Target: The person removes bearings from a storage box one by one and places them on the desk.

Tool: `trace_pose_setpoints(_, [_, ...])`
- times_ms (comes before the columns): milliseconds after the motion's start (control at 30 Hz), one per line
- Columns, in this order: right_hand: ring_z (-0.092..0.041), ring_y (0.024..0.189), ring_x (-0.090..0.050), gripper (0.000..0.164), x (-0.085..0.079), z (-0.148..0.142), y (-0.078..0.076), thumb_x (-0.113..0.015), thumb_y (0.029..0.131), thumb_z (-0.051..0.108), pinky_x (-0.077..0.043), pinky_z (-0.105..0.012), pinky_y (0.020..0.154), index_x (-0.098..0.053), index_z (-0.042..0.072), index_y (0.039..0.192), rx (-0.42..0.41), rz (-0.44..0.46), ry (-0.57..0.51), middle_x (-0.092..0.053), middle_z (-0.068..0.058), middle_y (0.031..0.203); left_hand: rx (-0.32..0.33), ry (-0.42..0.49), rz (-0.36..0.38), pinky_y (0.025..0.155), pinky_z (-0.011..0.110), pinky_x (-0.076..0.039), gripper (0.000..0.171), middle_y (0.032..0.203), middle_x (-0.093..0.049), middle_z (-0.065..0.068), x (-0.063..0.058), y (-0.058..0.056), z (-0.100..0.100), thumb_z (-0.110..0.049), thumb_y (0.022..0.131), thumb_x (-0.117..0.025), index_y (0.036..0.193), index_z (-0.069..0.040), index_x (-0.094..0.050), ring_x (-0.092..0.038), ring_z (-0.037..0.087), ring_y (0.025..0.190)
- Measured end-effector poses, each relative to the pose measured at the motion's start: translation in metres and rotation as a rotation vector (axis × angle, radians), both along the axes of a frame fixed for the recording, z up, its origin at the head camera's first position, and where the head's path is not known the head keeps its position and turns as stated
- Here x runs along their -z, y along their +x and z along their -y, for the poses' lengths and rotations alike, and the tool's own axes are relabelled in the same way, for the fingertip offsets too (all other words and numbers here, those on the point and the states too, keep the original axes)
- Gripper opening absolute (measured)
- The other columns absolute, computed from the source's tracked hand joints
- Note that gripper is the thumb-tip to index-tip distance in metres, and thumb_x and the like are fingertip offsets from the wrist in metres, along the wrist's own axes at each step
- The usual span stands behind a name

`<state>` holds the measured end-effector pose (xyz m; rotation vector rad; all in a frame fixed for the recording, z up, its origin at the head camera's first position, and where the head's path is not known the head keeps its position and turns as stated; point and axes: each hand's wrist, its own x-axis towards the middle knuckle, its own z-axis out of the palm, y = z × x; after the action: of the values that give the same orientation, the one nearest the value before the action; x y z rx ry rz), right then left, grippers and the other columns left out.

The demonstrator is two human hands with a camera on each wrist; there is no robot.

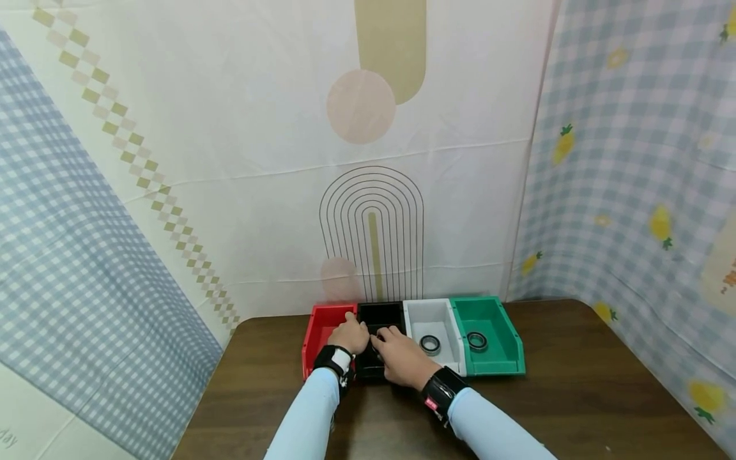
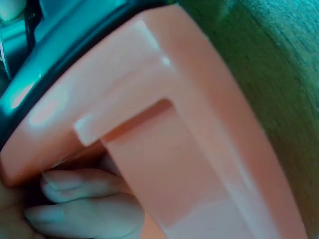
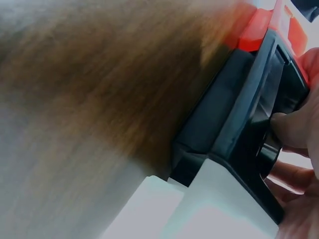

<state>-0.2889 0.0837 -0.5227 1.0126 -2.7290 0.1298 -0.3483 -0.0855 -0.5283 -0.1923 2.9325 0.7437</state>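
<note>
My left hand [image 1: 349,335] straddles the wall between the red bin [image 1: 326,314] and the black bin [image 1: 381,312]. In the left wrist view its curled fingers [image 2: 87,206] lie inside the red bin, against that wall; its thumb side is largely hidden. Reaching into the black bin, my right hand [image 1: 405,359] pinches a dark ring-shaped bearing [image 3: 269,152] between thumb and fingers, which cover most of it. One bearing [image 1: 430,345] lies in the white bin [image 1: 428,312], and another bearing [image 1: 476,342] in the green bin [image 1: 483,312].
The bins stand side by side at the far edge of a brown wooden table [image 1: 253,396]. A patterned white cloth [image 1: 259,223] hangs behind them. Checked cloths [image 1: 627,191] hang on both sides.
</note>
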Motion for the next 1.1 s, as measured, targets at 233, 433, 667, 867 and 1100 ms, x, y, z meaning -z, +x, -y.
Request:
trace_pose_setpoints(233, [-0.026,0.126,-0.061,0.044,0.002,-0.007,0.009,-0.064,0.105,0.022,-0.058,-0.04,0.103,-0.063,0.01,0.148,-0.019,-0.009,-0.06,-0.065,-0.011,0.141,0.007,0.023,0.011,0.084,0.057,-0.057,0.055,0.105,-0.075,0.025,-0.003,-0.001,-0.001,-0.036,0.112,-0.044,0.151,0.003,-0.042,-0.073,0.043,0.099])
trace_pose_setpoints(433, [-0.025,0.126,-0.061,0.046,-0.003,-0.012,0.023,-0.065,0.105,0.022,-0.059,-0.041,0.102,-0.062,0.01,0.149,-0.038,0.001,-0.089,-0.064,-0.012,0.142,0.018,0.004,-0.007,0.087,0.057,-0.058,0.054,0.105,-0.075,0.023,-0.007,0.004,-0.004,-0.035,0.112,-0.044,0.15,0.003,-0.042,-0.073,0.042,0.1])
trace_pose_setpoints(667, [-0.024,0.123,-0.062,0.044,-0.007,-0.014,0.041,-0.067,0.104,0.022,-0.059,-0.04,0.102,-0.064,0.007,0.146,-0.104,-0.032,-0.107,-0.066,-0.012,0.139,0.012,0.026,0.007,0.088,0.059,-0.058,0.053,0.112,-0.074,0.027,-0.008,0.004,-0.004,-0.034,0.112,-0.044,0.149,0.004,-0.043,-0.073,0.044,0.1])
trace_pose_setpoints(867, [-0.021,0.123,-0.061,0.045,-0.009,-0.015,0.056,-0.066,0.105,0.023,-0.059,-0.037,0.103,-0.063,0.008,0.147,-0.141,0.011,-0.078,-0.065,-0.009,0.14,0.011,0.011,-0.018,0.088,0.059,-0.058,0.048,0.11,-0.075,0.027,-0.006,0.004,-0.003,-0.036,0.112,-0.045,0.141,0.002,-0.048,-0.073,0.043,0.099])
trace_pose_setpoints(1100, [-0.016,0.122,-0.06,0.047,-0.001,-0.015,0.066,-0.066,0.105,0.025,-0.058,-0.031,0.102,-0.061,0.011,0.149,-0.21,0.069,-0.022,-0.064,-0.004,0.139,0.006,0.021,-0.015,0.087,0.058,-0.058,0.049,0.104,-0.074,0.026,-0.006,0.007,-0.001,-0.034,0.112,-0.046,0.145,0.002,-0.046,-0.072,0.043,0.097])
